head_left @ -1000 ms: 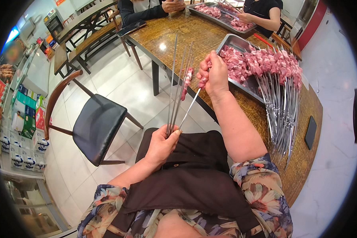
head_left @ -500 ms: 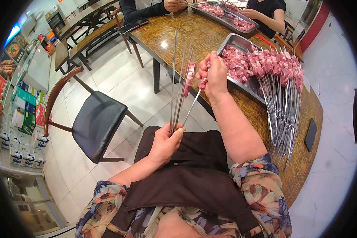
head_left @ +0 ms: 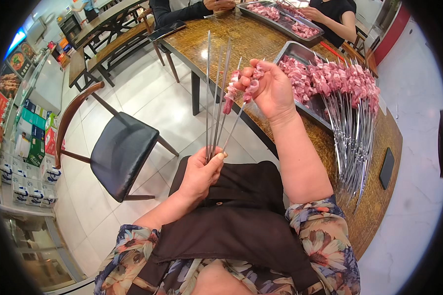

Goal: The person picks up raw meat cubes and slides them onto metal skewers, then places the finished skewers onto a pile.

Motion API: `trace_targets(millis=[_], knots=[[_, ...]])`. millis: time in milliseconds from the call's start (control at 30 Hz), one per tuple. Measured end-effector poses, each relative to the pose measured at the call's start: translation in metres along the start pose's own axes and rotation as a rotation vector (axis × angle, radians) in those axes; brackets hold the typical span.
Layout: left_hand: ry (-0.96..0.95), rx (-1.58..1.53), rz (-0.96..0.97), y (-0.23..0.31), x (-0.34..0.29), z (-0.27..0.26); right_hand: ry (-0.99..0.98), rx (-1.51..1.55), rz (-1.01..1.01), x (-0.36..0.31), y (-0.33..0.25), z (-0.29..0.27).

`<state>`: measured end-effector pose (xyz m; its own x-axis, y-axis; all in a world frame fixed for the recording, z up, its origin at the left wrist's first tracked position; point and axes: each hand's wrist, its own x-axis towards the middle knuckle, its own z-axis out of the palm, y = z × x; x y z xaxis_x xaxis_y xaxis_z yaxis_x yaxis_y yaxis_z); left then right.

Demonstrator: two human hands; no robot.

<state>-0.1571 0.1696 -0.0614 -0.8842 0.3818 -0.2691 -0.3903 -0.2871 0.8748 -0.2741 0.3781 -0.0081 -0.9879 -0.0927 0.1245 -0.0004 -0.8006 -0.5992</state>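
My left hand [head_left: 200, 173] is closed round the lower ends of several metal skewers [head_left: 209, 103], which fan upward. One of these carries a short row of raw meat pieces [head_left: 229, 97]. A second meat skewer [head_left: 235, 127] slants right from the same grip, with pink pieces near its top. Around that upper meat [head_left: 252, 87] curl the fingers of my right hand [head_left: 274, 94], palm partly showing. Just right of it, a metal tray [head_left: 293, 49] on the table holds loose chunks of meat [head_left: 297, 76] and a thick pile of loaded skewers [head_left: 347, 81], their bare ends hanging over the near rim.
The brown patterned table [head_left: 202, 37] bears a dark phone [head_left: 386, 168] at right and another meat tray [head_left: 280, 27] at the far side. Two people sit there, one with hands at that tray. A black-seated chair [head_left: 125, 150] stands on the tiled floor to my left.
My right hand has turned and loosened a little round the meat, so more of the pieces show. The held skewers have shifted slightly left and up with my left hand.
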Motion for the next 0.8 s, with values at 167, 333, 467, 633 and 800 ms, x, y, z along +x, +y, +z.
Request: trace_targets(millis=[167, 333, 467, 633, 800], knots=[[-0.015, -0.008, 0.011, 0.0, 0.002, -0.001, 0.033, -0.08, -0.078, -0.001, -0.001, -0.001], [-0.047, 0.021, -0.002, 0.003, 0.001, -0.002, 0.018, -0.048, -0.156, 0.0, -0.003, 0.0], [-0.047, 0.009, 0.005, 0.002, 0.0, -0.001, 0.056, -0.073, -0.173, 0.002, -0.006, -0.002], [-0.07, -0.008, -0.027, 0.005, -0.001, 0.002, 0.061, -0.052, -0.196, 0.002, -0.01, -0.006], [-0.074, -0.041, -0.052, 0.005, -0.001, 0.0, 0.044, -0.028, -0.166, -0.002, -0.012, 0.007]])
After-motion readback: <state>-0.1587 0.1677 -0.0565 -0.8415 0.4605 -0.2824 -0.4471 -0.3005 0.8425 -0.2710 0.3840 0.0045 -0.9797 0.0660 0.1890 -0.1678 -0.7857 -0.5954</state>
